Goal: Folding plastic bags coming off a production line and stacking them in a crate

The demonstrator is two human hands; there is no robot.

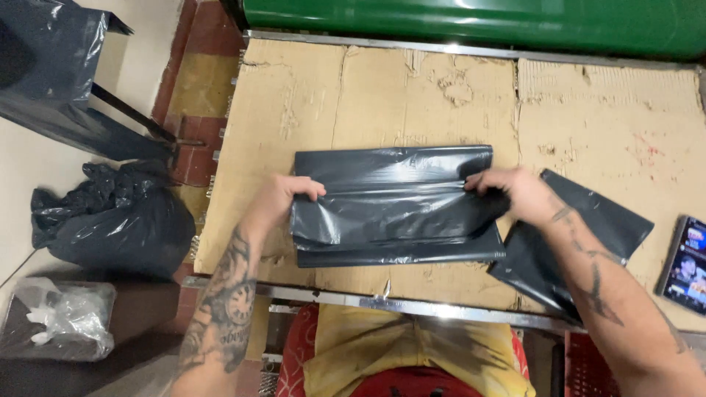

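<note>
So the black plastic bag [393,206] lies flat in the middle of the cardboard-covered table [441,95], long axis running left to right, straight in front of the person. The left hand [283,197] has its fingers curled over the bag's left edge, pinching the top layer. The right hand [515,192] is closed on the right edge the same way, so both hands sit at opposite ends, about equally near. The top layer looks partly folded toward the person, though the glossy creases make it hard to say how many layers there are.

A 2nd black bag [581,242] lies just right of it, under the right forearm. A phone [685,265] sits at the table's right edge. Bare cardboard lies beyond the bag up to the green bin [471,22]. Down on the floor at left is a stuffed black bag [110,220].
</note>
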